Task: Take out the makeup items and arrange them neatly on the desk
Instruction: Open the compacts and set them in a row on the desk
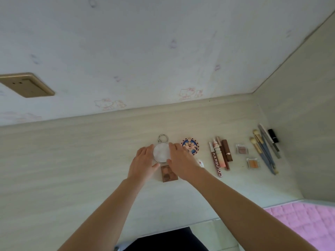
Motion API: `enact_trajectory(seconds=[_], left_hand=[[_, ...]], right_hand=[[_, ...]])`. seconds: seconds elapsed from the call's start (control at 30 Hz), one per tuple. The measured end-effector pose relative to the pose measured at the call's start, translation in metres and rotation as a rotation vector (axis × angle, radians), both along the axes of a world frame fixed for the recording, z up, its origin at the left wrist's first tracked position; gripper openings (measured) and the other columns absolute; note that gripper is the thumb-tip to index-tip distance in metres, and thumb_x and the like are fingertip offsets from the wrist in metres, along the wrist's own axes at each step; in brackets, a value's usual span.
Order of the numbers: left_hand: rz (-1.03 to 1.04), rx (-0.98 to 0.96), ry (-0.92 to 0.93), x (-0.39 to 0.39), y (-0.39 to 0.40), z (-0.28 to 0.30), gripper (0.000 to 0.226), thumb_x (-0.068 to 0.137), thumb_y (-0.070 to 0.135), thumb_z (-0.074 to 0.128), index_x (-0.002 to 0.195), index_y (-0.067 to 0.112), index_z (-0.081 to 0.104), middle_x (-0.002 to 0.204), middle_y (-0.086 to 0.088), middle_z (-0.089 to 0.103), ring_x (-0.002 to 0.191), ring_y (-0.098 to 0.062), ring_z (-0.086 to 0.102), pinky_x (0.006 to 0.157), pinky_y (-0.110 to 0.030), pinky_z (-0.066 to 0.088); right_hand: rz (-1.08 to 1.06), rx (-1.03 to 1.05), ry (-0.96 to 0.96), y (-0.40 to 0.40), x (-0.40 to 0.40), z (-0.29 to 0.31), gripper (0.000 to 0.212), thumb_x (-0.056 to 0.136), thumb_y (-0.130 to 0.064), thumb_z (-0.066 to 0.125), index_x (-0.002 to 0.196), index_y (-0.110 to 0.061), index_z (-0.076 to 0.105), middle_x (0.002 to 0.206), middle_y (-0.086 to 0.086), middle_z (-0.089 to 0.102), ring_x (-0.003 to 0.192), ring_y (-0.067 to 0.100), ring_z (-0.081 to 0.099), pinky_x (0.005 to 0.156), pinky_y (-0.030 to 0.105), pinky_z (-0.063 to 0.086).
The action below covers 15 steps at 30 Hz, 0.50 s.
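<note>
A round white compact (161, 152) with a metal ring on its far side lies on the pale desk (72, 160). My left hand (143, 163) grips its left edge and my right hand (181, 162) grips its right edge. Just nearer than the compact sits a brown square palette (167, 175), partly under my hands. A round patterned compact (190, 145) lies to the right, and a small white round item (200, 163) peeks out beside my right wrist.
Further right lie lip products (220, 156) side by side, two small clear eyeshadow pots (242, 149) (253, 163), several brushes (264, 153) and a black lipstick (273, 135). A side wall bounds the desk on the right. A pink quilt (304, 223) is at bottom right.
</note>
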<state>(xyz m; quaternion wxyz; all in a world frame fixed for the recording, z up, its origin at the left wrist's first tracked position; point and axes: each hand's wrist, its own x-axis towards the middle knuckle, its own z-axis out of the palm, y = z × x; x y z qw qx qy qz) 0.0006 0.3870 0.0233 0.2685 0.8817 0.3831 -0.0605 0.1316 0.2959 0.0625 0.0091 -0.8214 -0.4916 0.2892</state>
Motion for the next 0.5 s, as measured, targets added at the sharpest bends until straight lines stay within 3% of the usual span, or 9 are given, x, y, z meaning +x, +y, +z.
enact_trajectory(seconds=[0.27, 0.5], left_hand=[[0.059, -0.006, -0.156, 0.003, 0.001, -0.020, 0.069, 0.076, 0.032, 0.075, 0.134, 0.013, 0.045, 0.131, -0.002, 0.051, 0.127, -0.021, 0.040, 0.096, -0.031, 0.042], [0.083, -0.172, -0.267, -0.005, 0.016, -0.021, 0.058, 0.075, 0.019, 0.075, 0.127, 0.016, 0.050, 0.126, 0.002, 0.055, 0.120, -0.017, 0.046, 0.092, -0.024, 0.039]], right_hand=[[0.059, -0.027, 0.019, 0.015, -0.003, -0.021, 0.075, 0.093, -0.021, 0.056, 0.148, 0.001, 0.009, 0.138, 0.020, 0.033, 0.122, 0.034, 0.040, 0.099, 0.035, 0.037], [-0.030, 0.044, 0.033, 0.024, -0.009, -0.026, 0.073, 0.092, -0.025, 0.057, 0.150, -0.010, 0.014, 0.135, 0.015, 0.035, 0.120, 0.033, 0.042, 0.098, 0.034, 0.040]])
